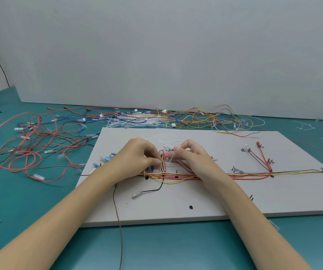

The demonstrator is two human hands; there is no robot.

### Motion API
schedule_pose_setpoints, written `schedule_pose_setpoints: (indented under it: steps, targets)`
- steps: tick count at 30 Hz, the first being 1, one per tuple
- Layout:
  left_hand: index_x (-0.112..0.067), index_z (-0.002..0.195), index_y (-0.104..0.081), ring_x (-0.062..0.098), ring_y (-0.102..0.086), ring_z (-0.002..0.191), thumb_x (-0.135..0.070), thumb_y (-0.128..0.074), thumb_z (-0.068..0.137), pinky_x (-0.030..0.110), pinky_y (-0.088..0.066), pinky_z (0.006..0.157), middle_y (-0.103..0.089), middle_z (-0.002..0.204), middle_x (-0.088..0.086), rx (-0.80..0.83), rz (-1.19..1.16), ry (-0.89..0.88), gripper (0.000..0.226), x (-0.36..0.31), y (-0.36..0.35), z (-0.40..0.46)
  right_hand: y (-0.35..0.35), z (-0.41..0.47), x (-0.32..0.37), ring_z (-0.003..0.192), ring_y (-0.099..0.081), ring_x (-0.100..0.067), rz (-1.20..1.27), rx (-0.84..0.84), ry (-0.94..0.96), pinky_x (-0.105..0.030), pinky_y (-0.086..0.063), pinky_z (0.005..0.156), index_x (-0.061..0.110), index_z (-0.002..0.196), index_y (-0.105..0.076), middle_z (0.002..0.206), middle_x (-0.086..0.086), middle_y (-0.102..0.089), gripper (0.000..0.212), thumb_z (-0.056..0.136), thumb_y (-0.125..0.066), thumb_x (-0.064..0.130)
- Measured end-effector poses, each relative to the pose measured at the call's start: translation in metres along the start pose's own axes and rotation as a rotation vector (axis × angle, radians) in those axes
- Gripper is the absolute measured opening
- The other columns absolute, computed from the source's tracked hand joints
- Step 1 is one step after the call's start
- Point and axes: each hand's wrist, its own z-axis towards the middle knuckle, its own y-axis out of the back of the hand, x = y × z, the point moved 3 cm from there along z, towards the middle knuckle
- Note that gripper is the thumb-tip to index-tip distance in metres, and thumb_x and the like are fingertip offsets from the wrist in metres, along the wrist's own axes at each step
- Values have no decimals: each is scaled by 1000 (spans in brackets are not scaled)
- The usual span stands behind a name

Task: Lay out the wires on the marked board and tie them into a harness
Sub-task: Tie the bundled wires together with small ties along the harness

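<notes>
Teal table (176, 248) under white board (234, 199); both grips pinching wires (162, 162), grey wall (176, 55) behind

An assembly workbench: teal mat (156, 246), loose wires (39, 137), marked board (234, 195), plain wall (156, 45).

One head-worn view only, looking forward and down from above the near edge of a teal table (156, 248). Close over a white board (225, 199) filling the middle ground, both forearms entering from the bottom corners. Facing a pale wall (156, 55) behind the table. Wide-angle, with straight edges bowed near the borders. No second view to overlap.
</notes>
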Motion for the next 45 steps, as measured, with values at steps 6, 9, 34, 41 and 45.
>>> schedule_pose_setpoints:
  steps: [6, 9, 34, 41, 45]
  targets:
    - [-14, 82, -80, 10, -64, 70, -11, -77, 79, 26, -51, 67, -74, 76, -3, 11, -32, 33, 5, 3, -1, 0, -2, -5, 8, 75, -73, -21, 35, 49, 1, -15, -52, 71, 12, 83, -45, 103, -14, -73, 18, 100, -51, 13]
    - [-14, 81, -80, 7, -64, 69, -10, -78, 78, 25, -52, 67, -74, 76, -3, 10, -38, 31, 5, 3, -1, 1, -1, -8, 12, 76, -73, -21, 28, 48, 12, -12, -51, 69, 11, 83, -45, 103, -14, -72, 18, 99, -51, 12]
    - [-10, 77, -77, 8, -62, 58, -9, -77, 79, 19, -47, 58, -72, 72, 1, 36, -27, -2, 2, 3, 0, 1, -10, -3, 6, 92, -70, -27, -266, -35, 218, -50, -52, 90, 7, 82, -47, 98, -22, -69, 17, 95, -57, 11]
    - [-15, 72, -73, 18, -65, 62, -6, -77, 79, 31, -54, 60, -68, 78, 4, -15, -54, 9, 13, 4, 0, 1, -10, -3, 4, 89, -62, -28, -448, -22, 253, -39, -48, 79, 17, 81, -46, 96, -10, -69, 18, 96, -56, 21]
    - [-20, 71, -72, 3, -59, 66, -7, -78, 78, 30, -52, 64, -63, 89, 2, -36, -46, -6, 16, 4, 0, 1, -13, -4, 2, 86, -60, -24, -510, -2, 298, -41, -49, 79, 20, 81, -44, 95, -6, -68, 19, 96, -54, 23]
